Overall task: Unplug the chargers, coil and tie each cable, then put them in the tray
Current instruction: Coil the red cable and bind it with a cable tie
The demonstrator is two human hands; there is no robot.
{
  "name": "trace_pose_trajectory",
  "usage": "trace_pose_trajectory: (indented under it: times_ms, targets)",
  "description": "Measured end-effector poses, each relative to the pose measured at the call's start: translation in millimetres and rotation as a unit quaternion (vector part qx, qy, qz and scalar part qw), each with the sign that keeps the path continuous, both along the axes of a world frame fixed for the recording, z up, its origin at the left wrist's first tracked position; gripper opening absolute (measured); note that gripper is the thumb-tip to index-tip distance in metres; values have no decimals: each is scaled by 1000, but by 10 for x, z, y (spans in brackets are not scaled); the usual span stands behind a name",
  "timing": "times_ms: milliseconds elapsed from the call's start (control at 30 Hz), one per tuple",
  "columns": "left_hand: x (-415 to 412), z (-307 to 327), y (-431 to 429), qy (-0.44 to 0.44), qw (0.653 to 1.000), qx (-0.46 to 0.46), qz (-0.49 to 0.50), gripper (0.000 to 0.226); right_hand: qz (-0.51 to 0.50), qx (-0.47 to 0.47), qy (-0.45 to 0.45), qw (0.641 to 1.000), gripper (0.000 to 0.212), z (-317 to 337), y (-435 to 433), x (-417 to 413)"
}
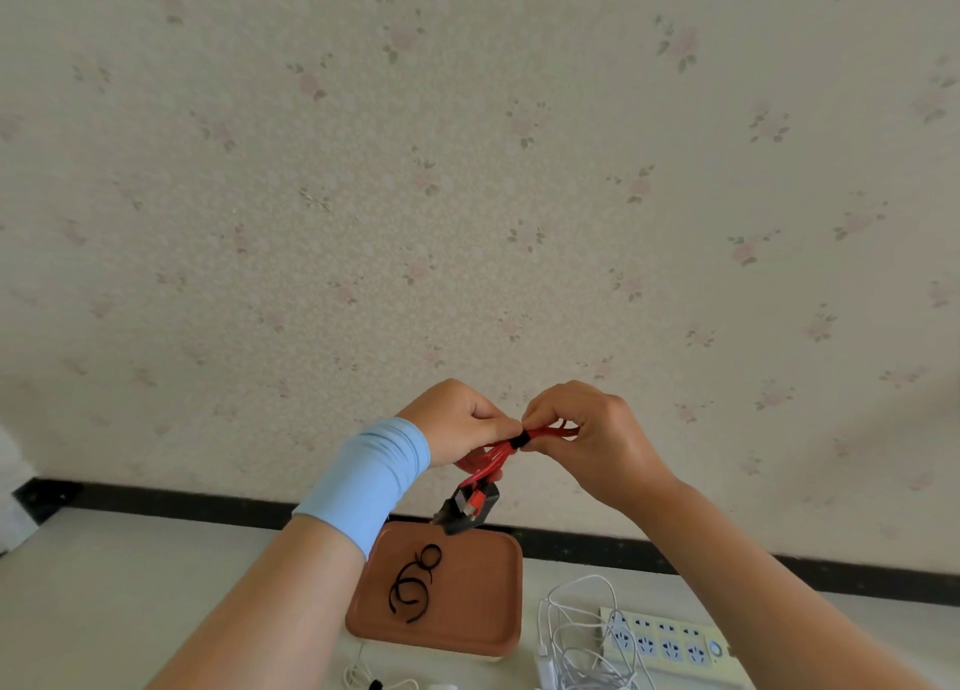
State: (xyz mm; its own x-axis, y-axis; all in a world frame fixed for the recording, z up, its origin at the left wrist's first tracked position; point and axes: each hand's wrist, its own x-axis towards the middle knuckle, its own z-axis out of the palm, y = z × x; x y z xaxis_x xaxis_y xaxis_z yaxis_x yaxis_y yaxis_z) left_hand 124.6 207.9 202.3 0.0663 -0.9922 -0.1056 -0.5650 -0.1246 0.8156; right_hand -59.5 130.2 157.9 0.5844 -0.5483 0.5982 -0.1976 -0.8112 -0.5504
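The person's left arm [270,585] wears a pale blue, smooth stretch-fabric cuff [366,473], a plain tube with soft creases that covers the wrist and the far part of the forearm; nearer than it the arm is bare. The left hand [462,421] and right hand [587,429] are bare, as is the whole visible right forearm [727,559].

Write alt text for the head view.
The left hand and right hand hold a coiled red cable before a wall, with a black tie round it and its black charger dangling. Below: brown tray holding loose ties, white cable, power strip.
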Motion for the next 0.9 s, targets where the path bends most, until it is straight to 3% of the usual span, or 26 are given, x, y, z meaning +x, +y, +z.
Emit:
trace_pose_trajectory:
  times_ms: [167, 367, 500, 633, 733, 900]
  targets:
    - [41, -46, 15, -43, 995, 57, -69, 19, 4, -9, 13, 1000, 16, -3, -5, -14]
    - [63, -121, -46, -87, 993, 48, -56, 22, 13, 15, 51, 998, 20, 3, 14, 45]
    - [24, -168, -98, -67, 997, 23, -34, 16, -41, 47, 84, 995, 42, -15, -6, 65]
    - [-14, -192, -129, 3, 1000, -23, 18, 11, -85, 248, 29, 965, 79, 19, 16, 99]
    - [-55, -168, -130, 78, 992, -61, 80, 8, -37, 396, 22, 917, 66, 25, 0, 91]
    - [-155, -156, -159, 170, 973, -86, 127, 14, 57, 407, 41, 911, 27, 37, 71, 85]
